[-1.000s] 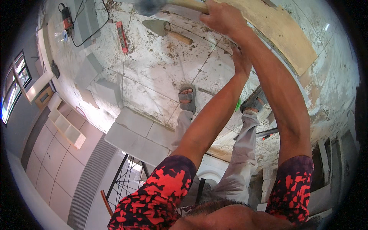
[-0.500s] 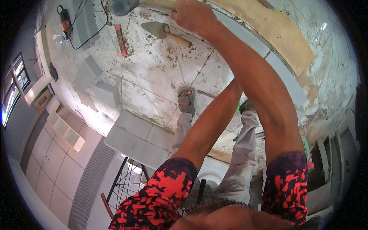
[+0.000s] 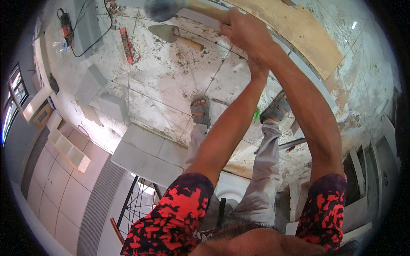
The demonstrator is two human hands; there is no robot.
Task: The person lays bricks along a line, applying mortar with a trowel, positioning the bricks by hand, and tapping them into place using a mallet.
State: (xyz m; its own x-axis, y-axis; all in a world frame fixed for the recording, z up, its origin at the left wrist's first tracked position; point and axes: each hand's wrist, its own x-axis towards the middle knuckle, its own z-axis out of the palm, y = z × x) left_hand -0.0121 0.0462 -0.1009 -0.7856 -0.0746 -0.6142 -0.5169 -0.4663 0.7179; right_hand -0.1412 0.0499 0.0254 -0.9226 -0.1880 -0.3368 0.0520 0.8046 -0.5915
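My right hand (image 3: 243, 30) is closed around the wooden handle of a mallet with a dark rounded head (image 3: 164, 9), raised at the top of the view. My left hand (image 3: 256, 62) is behind my right wrist, its fingers hidden, beside a long pale tile strip (image 3: 316, 83) that borders a tan board (image 3: 311, 42). A trowel (image 3: 162, 32) with a wooden handle lies on the mortar-spattered tiled floor (image 3: 160, 85) below the mallet head.
A red level (image 3: 126, 45) lies left of the trowel. An angle grinder (image 3: 66, 26) with its cord is at upper left, above grey tile pieces (image 3: 89, 83). A tiled ledge (image 3: 145, 155) is at lower left. My sandalled feet (image 3: 199, 109) stand on the floor.
The mallet in my right hand moved left half a second ago and is back toward the right now. My left hand stays behind my right arm. The view has shifted slightly.
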